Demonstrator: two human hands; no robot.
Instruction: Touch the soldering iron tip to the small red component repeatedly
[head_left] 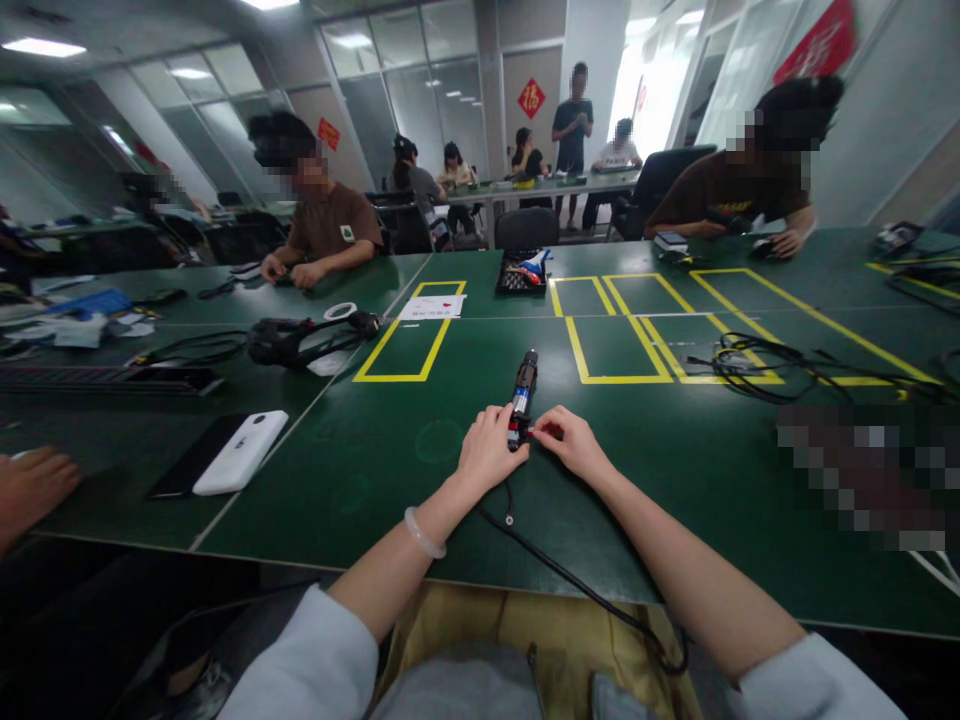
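Observation:
On the green table lies a dark power tool (524,385) with a silver and blue middle, its narrow tip pointing away from me. My left hand (489,446) is wrapped round its near end. At the right side of that end, my right hand (571,440) pinches a small red piece, which touches the tool. A black cable (570,578) runs below my hands and over the table's front edge. Beside it a thin lead ends in a small ring (509,520).
Yellow tape outlines (391,378) mark the table. A black tray (523,272) holds coloured tools. Left are a white power bank (241,452), a black headset (281,342) and another person's hand (37,490). Tangled cables (757,365) lie right. Two people sit opposite.

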